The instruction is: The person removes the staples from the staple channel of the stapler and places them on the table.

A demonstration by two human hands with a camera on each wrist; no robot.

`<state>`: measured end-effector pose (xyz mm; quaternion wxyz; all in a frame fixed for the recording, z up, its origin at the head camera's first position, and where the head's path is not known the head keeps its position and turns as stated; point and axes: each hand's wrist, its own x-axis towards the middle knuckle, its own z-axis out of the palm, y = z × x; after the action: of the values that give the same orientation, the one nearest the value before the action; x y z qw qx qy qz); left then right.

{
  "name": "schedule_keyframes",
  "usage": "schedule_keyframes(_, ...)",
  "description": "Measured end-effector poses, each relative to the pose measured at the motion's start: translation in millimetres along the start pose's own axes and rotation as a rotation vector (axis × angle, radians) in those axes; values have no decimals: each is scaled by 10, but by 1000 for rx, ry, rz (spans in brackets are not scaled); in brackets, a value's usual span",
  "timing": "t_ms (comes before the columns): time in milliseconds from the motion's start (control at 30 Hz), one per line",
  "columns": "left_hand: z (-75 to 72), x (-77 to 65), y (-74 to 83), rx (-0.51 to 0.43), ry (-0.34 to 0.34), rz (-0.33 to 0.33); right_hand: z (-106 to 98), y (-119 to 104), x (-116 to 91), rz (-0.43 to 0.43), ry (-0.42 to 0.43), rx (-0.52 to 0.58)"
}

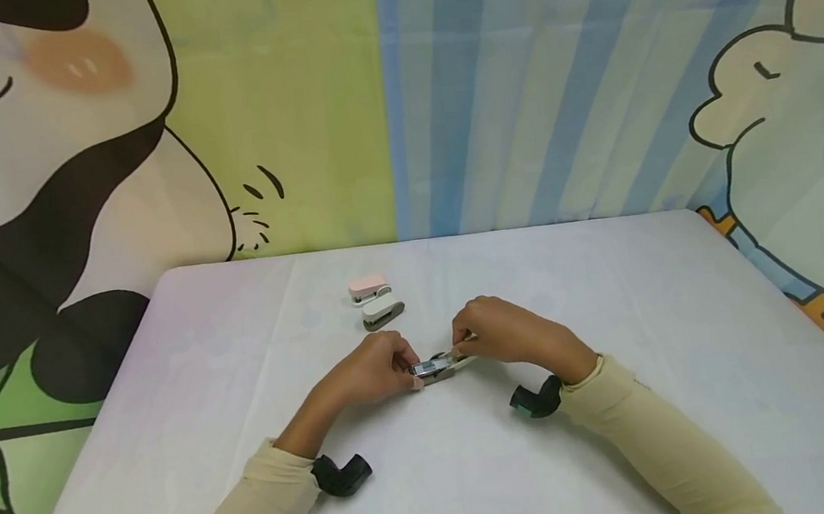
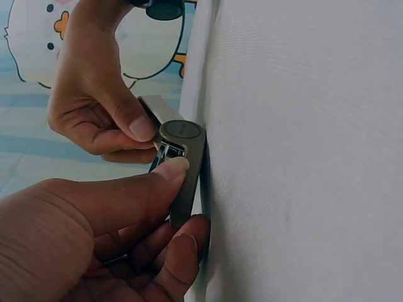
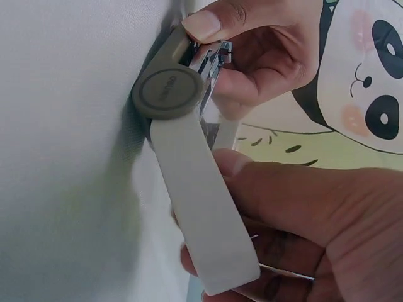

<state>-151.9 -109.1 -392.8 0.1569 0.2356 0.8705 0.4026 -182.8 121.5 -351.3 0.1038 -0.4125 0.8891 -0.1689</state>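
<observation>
opened stapler (image 1: 434,366) held low over white tabletop (image 1: 205,371) — grey base (image 2: 186,201) pinched by the left hand (image 1: 378,368), swung-back white cover (image 3: 204,214) gripped by the right hand (image 1: 499,332) — pink stapler (image 1: 368,287) and white stapler (image 1: 383,308) set just beyond

Head view's pretty bright and even, just soft shadows beside the sleeves (image 1: 668,435) on the white table (image 1: 437,497). Left wrist view is way dimmer, kinda grey. Right wrist view catches shiny glints on the stapler (image 3: 198,189).
</observation>
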Motion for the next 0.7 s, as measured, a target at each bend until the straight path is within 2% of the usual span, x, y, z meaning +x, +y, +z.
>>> schedule_keyframes(100,11,4,-16,1,2,-1,44,-26,-11,-68,84,-79)
schedule_keyframes(167,10,5,-15,4,2,-2,67,-67,-14,-127,151,-92)
schedule_keyframes(267,6,1,-18,6,4,1,110,-150,4,-222,198,-36)
schedule_keyframes(367,10,2,-22,14,7,8,148,-233,19,-282,163,64)
schedule_keyframes(500,18,7,-27,22,14,13,191,-275,36,-244,119,101)
schedule_keyframes(600,20,8,-21,14,12,5,221,-259,54,-204,99,65)
schedule_keyframes(700,21,6,-10,16,9,-5,243,-235,72,-209,79,26)
